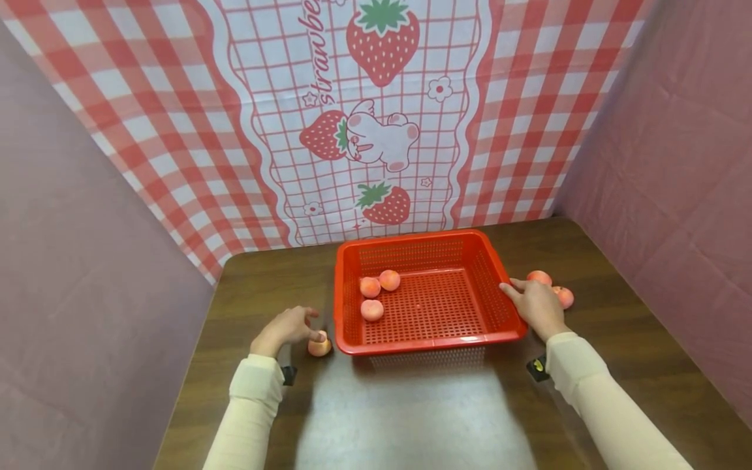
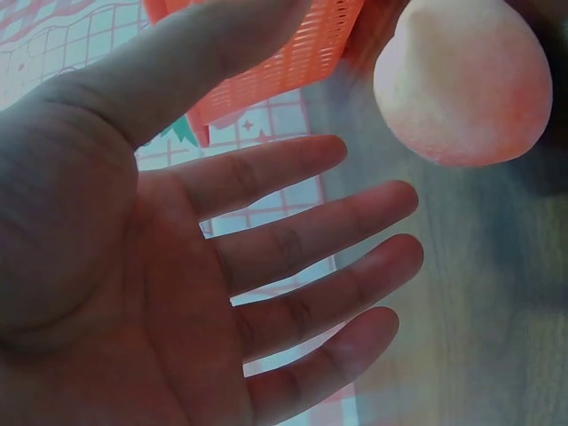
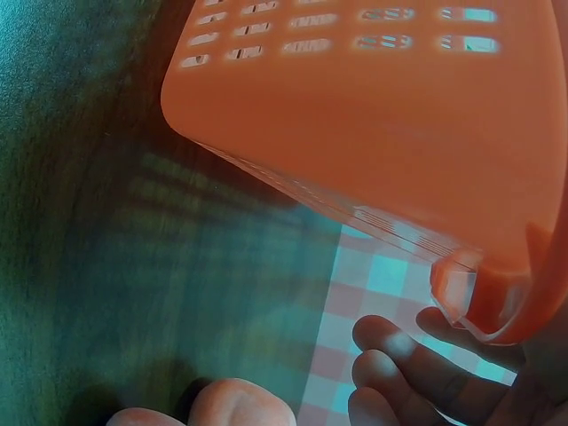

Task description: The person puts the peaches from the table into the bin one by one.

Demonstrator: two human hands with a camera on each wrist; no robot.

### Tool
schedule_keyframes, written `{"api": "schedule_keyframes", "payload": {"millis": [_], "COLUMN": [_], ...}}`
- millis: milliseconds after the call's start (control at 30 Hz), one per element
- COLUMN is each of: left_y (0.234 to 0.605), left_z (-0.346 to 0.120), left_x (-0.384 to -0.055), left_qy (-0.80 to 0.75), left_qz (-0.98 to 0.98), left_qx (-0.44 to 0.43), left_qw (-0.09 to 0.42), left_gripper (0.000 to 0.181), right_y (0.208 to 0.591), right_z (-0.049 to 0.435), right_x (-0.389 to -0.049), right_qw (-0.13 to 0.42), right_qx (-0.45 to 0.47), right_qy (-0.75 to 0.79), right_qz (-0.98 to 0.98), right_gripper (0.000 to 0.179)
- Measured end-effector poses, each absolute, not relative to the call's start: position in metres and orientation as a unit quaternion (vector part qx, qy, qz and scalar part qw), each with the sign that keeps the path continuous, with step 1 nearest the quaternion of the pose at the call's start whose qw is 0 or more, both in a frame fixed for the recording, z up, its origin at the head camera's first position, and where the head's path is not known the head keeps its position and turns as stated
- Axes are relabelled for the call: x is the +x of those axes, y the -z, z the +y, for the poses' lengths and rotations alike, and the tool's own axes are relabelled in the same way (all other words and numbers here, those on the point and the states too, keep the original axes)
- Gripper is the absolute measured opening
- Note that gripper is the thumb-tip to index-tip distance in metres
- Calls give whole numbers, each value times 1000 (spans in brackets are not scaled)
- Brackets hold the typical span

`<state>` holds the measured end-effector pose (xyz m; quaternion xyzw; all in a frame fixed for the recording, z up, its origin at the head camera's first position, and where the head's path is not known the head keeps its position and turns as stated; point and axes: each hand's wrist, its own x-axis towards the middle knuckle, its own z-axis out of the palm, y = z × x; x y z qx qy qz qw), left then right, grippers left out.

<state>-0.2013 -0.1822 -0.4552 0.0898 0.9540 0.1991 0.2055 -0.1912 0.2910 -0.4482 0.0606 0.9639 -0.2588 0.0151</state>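
Observation:
On the table left of the red plastic basket (image 1: pixel 411 346) lies a peach (image 1: pixel 319 346). My left hand (image 1: pixel 288 328) hovers over it, fingers spread and slightly bent; in the left wrist view the peach (image 2: pixel 466 84) sits apart from the fingers. Three more peaches (image 1: pixel 372 310) rest inside the basket, toward its left end. At the basket's right side my right hand (image 1: pixel 539 307) holds the rim, thumb on top, fingers outside below the lip. The right wrist view shows those fingers (image 3: pixel 390 364) beside the basket's outer wall (image 3: pixel 373 115).
Two peaches (image 1: pixel 563 297) lie on the brown wooden table (image 1: pixel 623 346), just beyond my right hand. A checked strawberry-print cloth (image 1: pixel 376 130) hangs behind the table, and plain pinkish cloths (image 1: pixel 675 163) flank it. A bright reflection covers the table's front middle.

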Motion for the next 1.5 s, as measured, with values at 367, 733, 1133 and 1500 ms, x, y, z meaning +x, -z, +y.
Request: {"api": "schedule_keyframes", "payload": {"millis": [367, 733, 1133, 1500], "left_y": [462, 470, 474, 479], "left_z": [-182, -181, -179, -180], "left_x": [-197, -191, -188, -189], "left_qy": [-211, -217, -226, -227], "left_qz": [950, 951, 952, 955], "left_qx": [94, 82, 69, 68], "left_qw": [211, 203, 195, 177], "left_gripper": [53, 45, 40, 38], "right_y": [447, 449, 451, 451], "right_z": [290, 290, 290, 291], "right_x": [-192, -191, -191, -191], "right_qw": [29, 6, -2, 13], "right_qx": [69, 60, 57, 65], "right_qy": [260, 252, 255, 265], "right_qz": [963, 966, 965, 962], "right_gripper": [60, 57, 56, 58]}}
